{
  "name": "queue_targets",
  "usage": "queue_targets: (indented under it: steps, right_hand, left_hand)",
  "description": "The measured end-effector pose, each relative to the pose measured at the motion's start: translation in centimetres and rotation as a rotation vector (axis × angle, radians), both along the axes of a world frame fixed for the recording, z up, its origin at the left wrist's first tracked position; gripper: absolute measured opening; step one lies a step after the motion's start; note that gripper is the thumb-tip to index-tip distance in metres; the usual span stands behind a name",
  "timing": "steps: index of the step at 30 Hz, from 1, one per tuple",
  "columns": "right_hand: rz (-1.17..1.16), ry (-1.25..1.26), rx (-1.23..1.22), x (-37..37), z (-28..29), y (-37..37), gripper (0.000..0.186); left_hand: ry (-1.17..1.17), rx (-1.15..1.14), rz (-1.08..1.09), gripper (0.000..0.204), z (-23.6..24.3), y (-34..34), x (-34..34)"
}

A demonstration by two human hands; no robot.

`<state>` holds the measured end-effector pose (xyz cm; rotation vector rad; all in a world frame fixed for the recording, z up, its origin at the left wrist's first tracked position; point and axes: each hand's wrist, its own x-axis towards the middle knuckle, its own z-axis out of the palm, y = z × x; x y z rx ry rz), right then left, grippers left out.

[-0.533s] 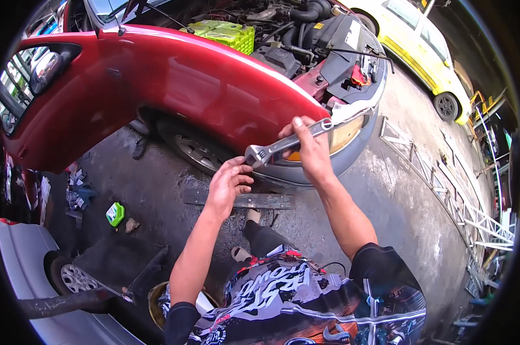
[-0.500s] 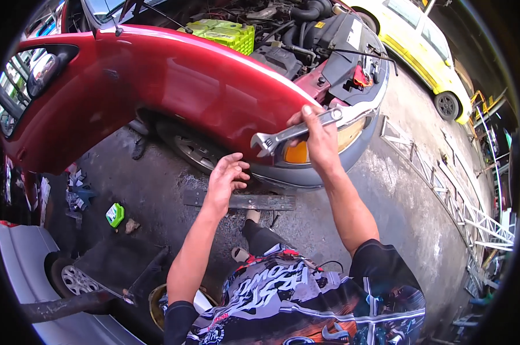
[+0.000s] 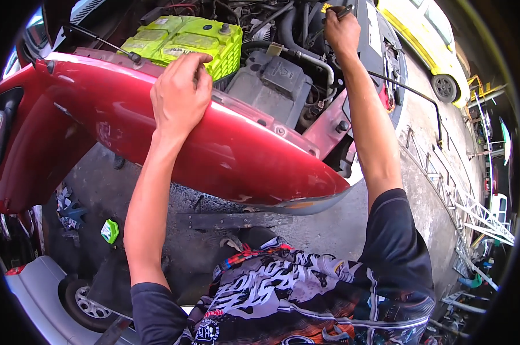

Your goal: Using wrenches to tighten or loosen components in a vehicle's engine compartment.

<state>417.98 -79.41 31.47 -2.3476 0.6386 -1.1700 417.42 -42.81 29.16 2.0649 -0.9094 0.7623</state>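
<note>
My right hand [image 3: 342, 33] reaches far over the engine bay at the top of the view. Its fingers are closed round the adjustable wrench [image 3: 345, 11], of which only a short, dark end shows. My left hand [image 3: 181, 95] is over the upper edge of the red fender [image 3: 237, 146], fingers apart and bent, with nothing in it. Whether its palm touches the metal I cannot tell. Just beyond those fingers sits a bright yellow-green car battery [image 3: 185, 41]. Between my arms lies a grey-black plastic box with a lid [image 3: 277, 80], among hoses.
A thin black rod [image 3: 412, 88] crosses the car's front at right. Behind it are a yellow car [image 3: 427, 40] and white metal trusses [image 3: 481, 215]. A silver car [image 3: 44, 293], a green container [image 3: 109, 231] and a dark beam [image 3: 234, 221] are low down.
Both my hands have moved up and forward, from beside the fender to over the engine bay. The wrench, plainly seen before, is now mostly hidden. The engine bay appears closer.
</note>
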Motion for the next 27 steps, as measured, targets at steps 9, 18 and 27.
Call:
queue_targets:
  steps: [9, 18, 27]
  right_hand:
    - [-0.136, 0.236, -0.017, 4.8, -3.0, -1.3, 0.035]
    - [-0.218, 0.478, 0.160, 7.7, -2.5, -3.0, 0.035]
    - [-0.107, 0.427, -0.103, 7.1, -4.3, -2.2, 0.041]
  left_hand:
    - [0.040, -0.094, -0.170, 0.019, -0.2, 1.0, 0.9]
    - [0.153, -0.162, -0.292, 0.019, 0.0, 1.4, 0.9]
    - [0.209, -0.076, -0.298, 0.020, 0.4, 2.5, 0.8]
